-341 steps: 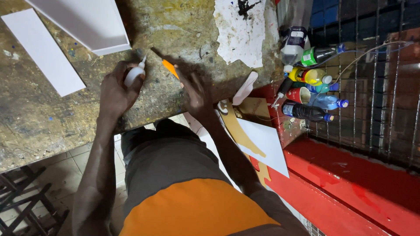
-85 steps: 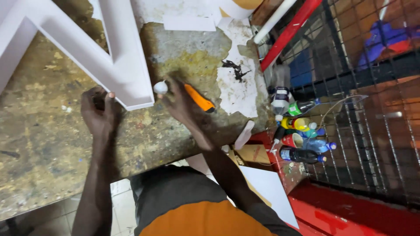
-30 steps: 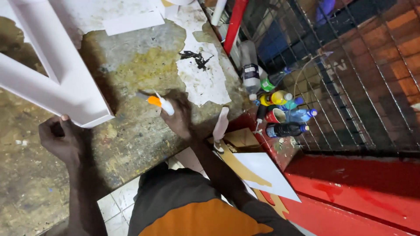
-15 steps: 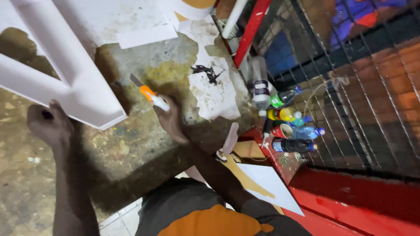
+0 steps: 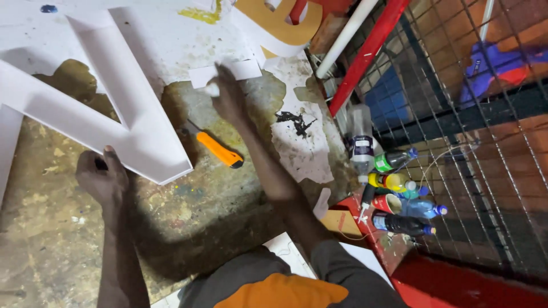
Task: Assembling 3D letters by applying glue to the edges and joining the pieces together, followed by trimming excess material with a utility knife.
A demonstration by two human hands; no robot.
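Since half a second ago, released orange knife (image 5: 220, 151) near worktop (image 5: 217, 211) middle; keep left hand (image 5: 103, 178) curled steadying white letter (image 5: 97, 114), reach right hand (image 5: 227, 94), fingers closed on small white piece (image 5: 212, 89), toward far edge.

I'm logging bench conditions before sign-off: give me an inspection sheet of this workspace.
Surface: worn bench top, stained with yellow and white patches.
Job's things: large white letter form; small white piece.
Clutter: orange utility knife; black scraps; bottles.
Hands: left hand on the letter form's lower edge; right hand holding the small white piece.
Cables: thin white cord near the bottles.
Surroundings: wire mesh; red frame.
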